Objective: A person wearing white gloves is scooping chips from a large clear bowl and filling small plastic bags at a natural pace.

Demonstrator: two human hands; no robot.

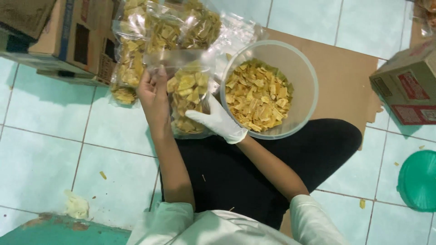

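A clear plastic bag (187, 93) partly filled with yellow chips hangs upright between my hands. My bare left hand (153, 93) grips its upper left edge. My right hand (217, 120), in a white glove, supports the bag's lower right side. Just to the right stands a round translucent tub (309, 88) holding a heap of the same yellow chips. Behind the held bag lie several filled chip bags (163, 31) in a pile on the floor.
Cardboard boxes (59, 36) stand at the top left and another box (406, 88) at the right. A flat cardboard sheet (345, 72) lies under the tub. A green round lid (418, 181) sits at the lower right. Chip crumbs dot the pale tiles.
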